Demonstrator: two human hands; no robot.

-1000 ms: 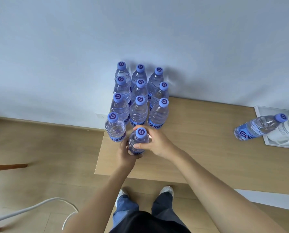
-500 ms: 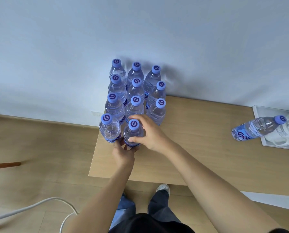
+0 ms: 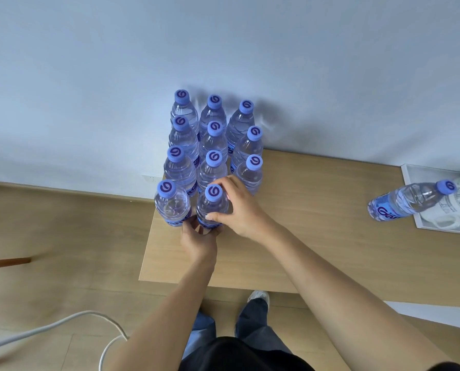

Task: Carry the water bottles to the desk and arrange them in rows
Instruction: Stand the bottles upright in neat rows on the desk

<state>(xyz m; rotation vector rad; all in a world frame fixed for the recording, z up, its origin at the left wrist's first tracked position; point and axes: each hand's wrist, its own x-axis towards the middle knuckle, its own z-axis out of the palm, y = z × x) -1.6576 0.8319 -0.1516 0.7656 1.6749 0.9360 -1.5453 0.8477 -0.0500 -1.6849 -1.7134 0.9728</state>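
Centre frame, my left hand (image 3: 199, 236) and right hand (image 3: 239, 210) both grip the front bottle (image 3: 212, 207); a careless nudge risks toppling the packed rows (image 3: 212, 145)

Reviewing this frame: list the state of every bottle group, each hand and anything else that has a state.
Nine clear blue-capped water bottles in three rows of three: upright, capped.
Front-left bottle: upright, capped, untouched.
Front-middle bottle: upright, held by both hands.
Left hand: fingers at the held bottle's base.
Right hand: curled round its upper body.
Lone bottle at right: capped, leaning over white tray.
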